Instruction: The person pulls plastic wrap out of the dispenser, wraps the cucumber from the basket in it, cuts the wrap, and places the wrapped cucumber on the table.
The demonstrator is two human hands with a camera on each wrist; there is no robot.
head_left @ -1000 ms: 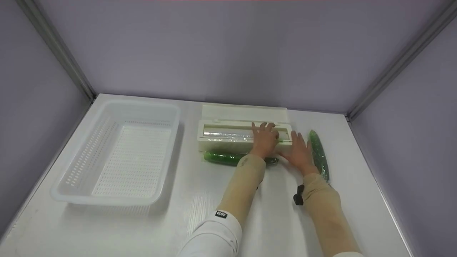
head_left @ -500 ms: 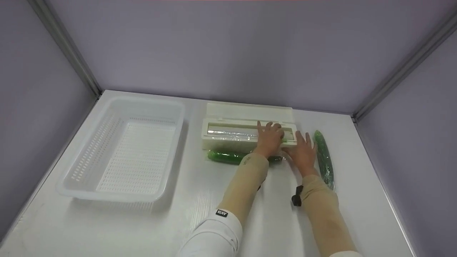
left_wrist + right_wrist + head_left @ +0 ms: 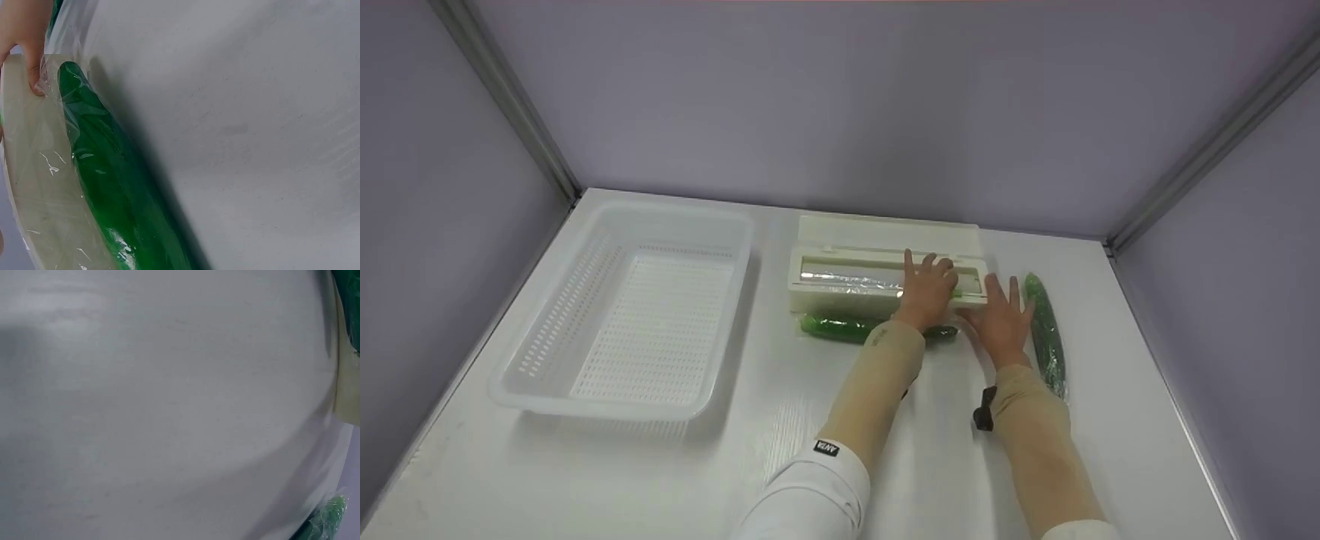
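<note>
Resting flat, unchanged: both hands, L (image 3: 928, 291) on dispenser (image 3: 855, 281), R (image 3: 1002, 319) on table (image 3: 660, 465).

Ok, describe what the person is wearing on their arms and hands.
Both forearms are covered by snug tan sleeves that end at the wrists. The left hand and right hand are bare, without gloves. Above the left tan sleeve sits a white cuff with a small black label in white lettering. A small black device hangs at the right forearm.
</note>
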